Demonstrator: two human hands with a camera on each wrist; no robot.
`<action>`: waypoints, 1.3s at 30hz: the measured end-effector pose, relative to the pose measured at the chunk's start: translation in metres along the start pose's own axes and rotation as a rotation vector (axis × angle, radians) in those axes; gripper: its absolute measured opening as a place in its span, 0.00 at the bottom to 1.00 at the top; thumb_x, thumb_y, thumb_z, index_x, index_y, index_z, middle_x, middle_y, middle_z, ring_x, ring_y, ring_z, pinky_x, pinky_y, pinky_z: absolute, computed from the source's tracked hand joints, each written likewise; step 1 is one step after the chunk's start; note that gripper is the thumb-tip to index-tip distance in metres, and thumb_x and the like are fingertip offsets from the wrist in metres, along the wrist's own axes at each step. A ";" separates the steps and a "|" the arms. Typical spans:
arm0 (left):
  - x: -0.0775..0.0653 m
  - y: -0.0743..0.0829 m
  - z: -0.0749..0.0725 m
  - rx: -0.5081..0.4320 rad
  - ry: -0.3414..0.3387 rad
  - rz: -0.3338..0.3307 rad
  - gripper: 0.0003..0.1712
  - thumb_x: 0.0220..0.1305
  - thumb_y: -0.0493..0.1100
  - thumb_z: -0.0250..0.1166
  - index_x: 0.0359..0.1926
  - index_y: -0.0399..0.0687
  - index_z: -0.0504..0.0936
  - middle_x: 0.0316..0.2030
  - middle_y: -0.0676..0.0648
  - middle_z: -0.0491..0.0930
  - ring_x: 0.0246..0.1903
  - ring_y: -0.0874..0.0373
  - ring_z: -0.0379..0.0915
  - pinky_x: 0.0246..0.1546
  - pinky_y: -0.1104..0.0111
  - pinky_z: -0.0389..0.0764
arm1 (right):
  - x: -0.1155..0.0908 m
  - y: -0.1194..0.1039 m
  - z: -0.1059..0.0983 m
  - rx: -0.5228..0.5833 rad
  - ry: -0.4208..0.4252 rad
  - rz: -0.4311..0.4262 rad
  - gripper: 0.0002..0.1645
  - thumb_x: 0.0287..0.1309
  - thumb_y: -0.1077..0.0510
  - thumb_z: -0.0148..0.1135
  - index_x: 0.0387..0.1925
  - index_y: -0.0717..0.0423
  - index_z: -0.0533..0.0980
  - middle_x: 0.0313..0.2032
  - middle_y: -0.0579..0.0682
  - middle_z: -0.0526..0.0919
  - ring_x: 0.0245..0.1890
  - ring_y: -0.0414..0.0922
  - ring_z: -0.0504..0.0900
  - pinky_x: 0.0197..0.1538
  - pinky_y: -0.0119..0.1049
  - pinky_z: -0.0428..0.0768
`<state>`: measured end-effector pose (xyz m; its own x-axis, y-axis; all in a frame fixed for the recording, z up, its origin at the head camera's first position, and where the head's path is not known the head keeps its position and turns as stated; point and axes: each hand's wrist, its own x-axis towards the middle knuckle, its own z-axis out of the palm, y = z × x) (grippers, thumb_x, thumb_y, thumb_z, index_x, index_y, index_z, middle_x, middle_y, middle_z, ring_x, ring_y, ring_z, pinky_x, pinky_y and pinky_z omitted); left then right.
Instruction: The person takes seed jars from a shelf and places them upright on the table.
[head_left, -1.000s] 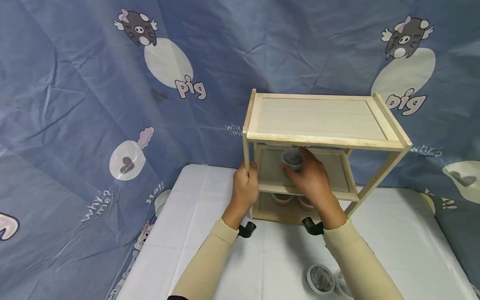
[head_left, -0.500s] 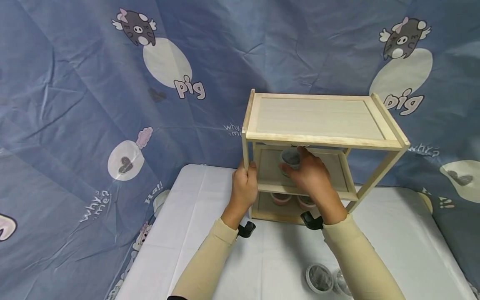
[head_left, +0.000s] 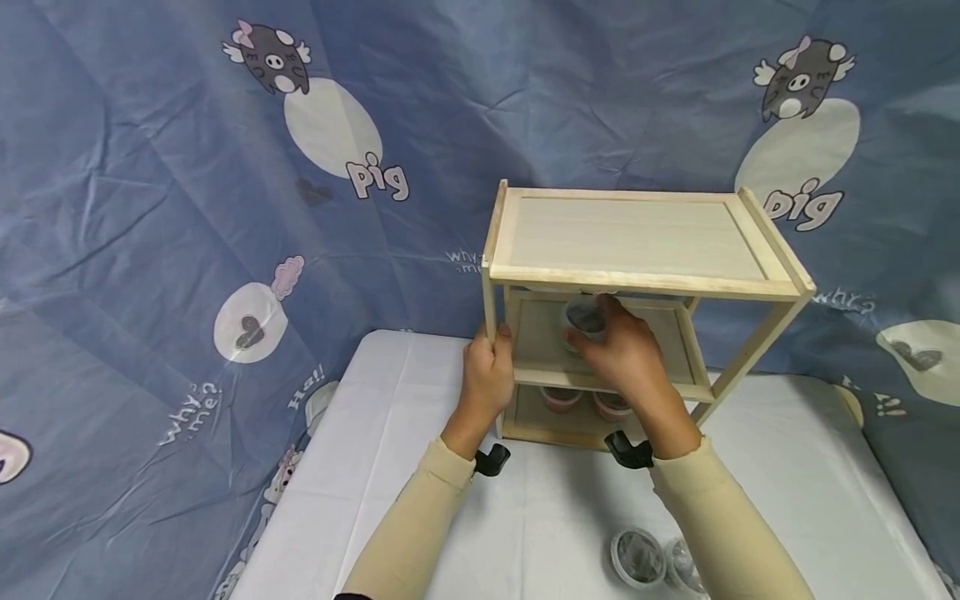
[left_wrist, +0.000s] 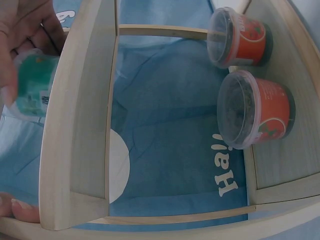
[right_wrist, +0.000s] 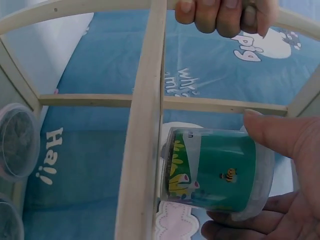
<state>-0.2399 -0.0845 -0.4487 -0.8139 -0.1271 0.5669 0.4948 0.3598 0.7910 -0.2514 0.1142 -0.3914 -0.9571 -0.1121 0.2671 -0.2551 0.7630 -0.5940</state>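
Note:
My left hand (head_left: 489, 375) grips the left front post of a small wooden rack (head_left: 645, 237); its curled fingers (right_wrist: 205, 15) show round the wood in the right wrist view. Under the top board, my right hand (head_left: 628, 354) holds a clear-lidded plastic tub (head_left: 587, 315) at the middle shelf (head_left: 531, 337). Seen from the right wrist, this tub (right_wrist: 220, 170) has a green label with a bee. Its base is right at the shelf board, and thumb and fingers are on either side of the lid.
Two red-labelled tubs, one nearer (left_wrist: 272, 107) and one farther (left_wrist: 250, 40), stand on the rack's bottom shelf. On the white table (head_left: 420, 517), two more lidded tubs (head_left: 637, 558) sit near my right forearm. A blue patterned cloth (head_left: 435, 100) hangs behind.
The tub and my right hand have shifted very slightly right relative to the rack. My left hand keeps its grip on the post.

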 end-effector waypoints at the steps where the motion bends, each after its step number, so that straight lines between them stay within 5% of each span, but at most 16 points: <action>1: 0.000 0.000 0.000 0.008 0.000 0.001 0.13 0.76 0.43 0.46 0.30 0.47 0.64 0.15 0.53 0.56 0.12 0.61 0.49 0.12 0.67 0.56 | -0.001 0.000 -0.001 0.000 0.009 -0.008 0.47 0.55 0.35 0.64 0.67 0.59 0.63 0.55 0.66 0.76 0.52 0.63 0.77 0.50 0.58 0.73; 12: 0.000 0.002 0.001 -0.009 -0.034 -0.026 0.16 0.77 0.50 0.43 0.32 0.47 0.66 0.16 0.51 0.59 0.13 0.61 0.52 0.13 0.66 0.58 | -0.019 -0.005 -0.015 -0.003 0.084 -0.117 0.45 0.54 0.35 0.65 0.65 0.57 0.67 0.45 0.60 0.82 0.39 0.58 0.82 0.40 0.55 0.77; 25: 0.001 0.002 0.001 0.017 0.015 0.005 0.15 0.76 0.47 0.45 0.31 0.48 0.66 0.15 0.52 0.56 0.14 0.59 0.51 0.15 0.66 0.58 | -0.054 -0.015 -0.033 -0.001 0.056 -0.143 0.47 0.53 0.33 0.66 0.65 0.57 0.65 0.47 0.59 0.80 0.41 0.57 0.81 0.41 0.53 0.75; 36: 0.000 0.001 0.001 0.014 0.002 0.000 0.18 0.77 0.50 0.44 0.31 0.45 0.66 0.15 0.52 0.57 0.13 0.59 0.51 0.14 0.66 0.58 | -0.090 -0.015 -0.036 0.023 -0.006 -0.204 0.44 0.53 0.33 0.65 0.63 0.53 0.66 0.40 0.50 0.82 0.30 0.43 0.80 0.33 0.43 0.78; 39: 0.000 0.001 0.001 0.010 0.004 -0.007 0.17 0.77 0.49 0.44 0.31 0.46 0.66 0.15 0.52 0.57 0.14 0.59 0.51 0.14 0.66 0.57 | -0.103 -0.013 -0.031 0.024 -0.028 -0.231 0.45 0.52 0.32 0.65 0.64 0.53 0.66 0.42 0.49 0.82 0.34 0.41 0.80 0.35 0.41 0.78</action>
<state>-0.2396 -0.0833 -0.4482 -0.8160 -0.1332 0.5626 0.4863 0.3681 0.7925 -0.1454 0.1352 -0.3872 -0.8761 -0.2999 0.3774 -0.4710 0.6996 -0.5373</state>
